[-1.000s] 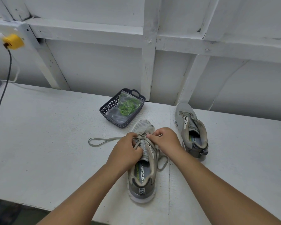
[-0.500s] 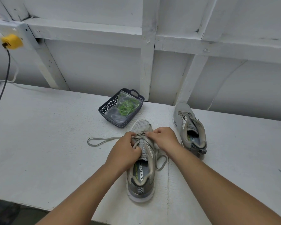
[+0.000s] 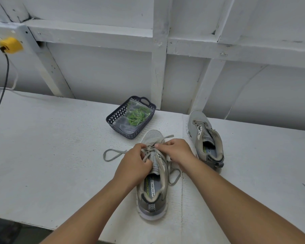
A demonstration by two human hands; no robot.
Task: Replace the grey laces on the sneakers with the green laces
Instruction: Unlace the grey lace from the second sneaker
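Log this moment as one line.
step: unlacing | left hand: pinches grey lace | right hand: pinches grey lace | near sneaker: upright | green laces: bagged, in basket

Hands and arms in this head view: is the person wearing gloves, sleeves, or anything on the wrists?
Nothing is worn. The left hand and right hand are bare, without gloves, rings, watch or bands. Both forearms are uncovered right down to the picture's bottom edge; no sleeve shows.

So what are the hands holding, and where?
Both hands, left and right, pinch the grey lace at the near sneaker's front eyelets.
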